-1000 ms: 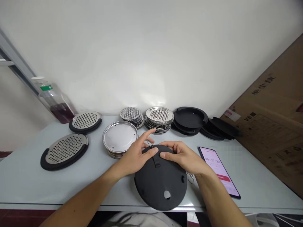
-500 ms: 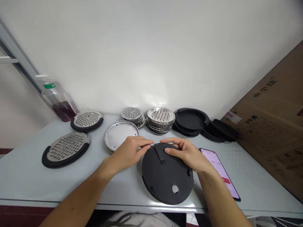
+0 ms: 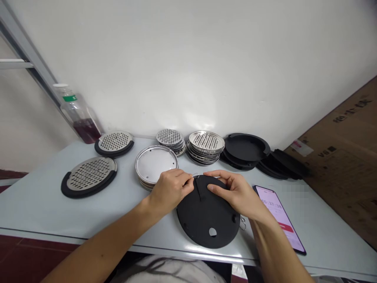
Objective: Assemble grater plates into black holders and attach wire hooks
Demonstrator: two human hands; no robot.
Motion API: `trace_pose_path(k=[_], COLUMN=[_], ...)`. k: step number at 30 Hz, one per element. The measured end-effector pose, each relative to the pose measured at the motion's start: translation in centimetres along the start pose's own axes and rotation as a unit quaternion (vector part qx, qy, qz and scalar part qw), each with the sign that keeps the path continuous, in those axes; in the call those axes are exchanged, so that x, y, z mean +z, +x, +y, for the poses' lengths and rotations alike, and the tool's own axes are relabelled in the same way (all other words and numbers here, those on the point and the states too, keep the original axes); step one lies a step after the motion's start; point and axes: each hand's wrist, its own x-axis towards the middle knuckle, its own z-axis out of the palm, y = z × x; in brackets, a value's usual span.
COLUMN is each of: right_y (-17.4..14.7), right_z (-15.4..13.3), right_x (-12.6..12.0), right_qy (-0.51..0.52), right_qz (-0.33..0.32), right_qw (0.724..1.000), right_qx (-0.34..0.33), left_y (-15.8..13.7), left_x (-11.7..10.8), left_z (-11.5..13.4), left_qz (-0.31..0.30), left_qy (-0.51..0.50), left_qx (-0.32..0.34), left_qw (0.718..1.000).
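Pale worktop [image 3: 38, 204]; lower centre, holed matte-black disc [image 3: 206, 216]: left grip [image 3: 173, 188] pinches wire ring [image 3: 197, 176], right grip [image 3: 237, 192] clasps disc's edge.

Two hands [image 3: 237, 194], one held disc [image 3: 206, 220], one phone [image 3: 281, 218] (plus two black-rimmed graters [image 3: 91, 177]).

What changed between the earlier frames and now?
Left hand went from thumb on the strap to pinching the ring at the far edge of the disc. Disc shifted slightly away from the wearer. Right hand still holds disc; phone unmoved.
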Motion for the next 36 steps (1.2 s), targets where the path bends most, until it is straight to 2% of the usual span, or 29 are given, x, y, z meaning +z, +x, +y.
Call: trace_pose_path(k=[4,9,12,14,17,19,22,24,26,30,34,36], right_y=[0.1,0.2,0.4,0.4,0.4,0.2,0.0,-0.1,-0.2,-0.1,0.1,0.2], right_z=[0.1,-0.1,-0.1,-0.1,0.0,0.0,-0.1,-0.2,-0.2,-0.3,-0.2,-0.1], right_x=[0.1,0.3,0.1,0.0,-0.2,-0.2,-0.1,0.1,0.3,0.8,1.3,1.4], right_qy=[-0.026,-0.060,-0.063,-0.048,-0.009,0.022,0.049,0.035,0.021,0.034,0.054,0.050], right_qz=[0.001,0.014,-0.002,-0.008,-0.004,-0.012,-0.026,-0.022,-0.012,-0.011,-0.073,-0.078], right_qw=[1.000,0.998,0.997,0.998,1.000,1.000,0.998,0.999,1.000,0.999,0.996,0.996], right_qx=[-0.014,-0.027,-0.032,-0.032,-0.015,-0.003,-0.006,-0.008,-0.006,-0.008,0.007,0.011], left_y=[-0.1,-0.3,-0.5,-0.4,0.2,0.6,1.0,0.9,0.7,0.2,0.2,0.6], left_x=[0.5,1.1,1.5,1.4,0.5,-0.4,-1.2,-1.1,-0.7,0.3,0.6,0.4], left_z=[0.1,0.1,0.3,0.4,0.5,0.4,0.4,0.5,0.7,1.5,2.1,2.0], left_qz=[0.035,0.088,0.106,0.103,0.063,0.017,-0.034,-0.044,-0.025,0.049,0.036,0.044], left_qy=[0.046,0.057,0.065,0.035,-0.106,-0.216,-0.320,-0.361,-0.384,-0.396,-0.403,-0.393], left_qx=[0.024,0.083,0.100,0.078,-0.029,-0.110,-0.165,-0.189,-0.218,-0.236,-0.207,-0.185], left_qw=[0.998,0.991,0.987,0.991,0.992,0.970,0.932,0.912,0.897,0.886,0.891,0.900])
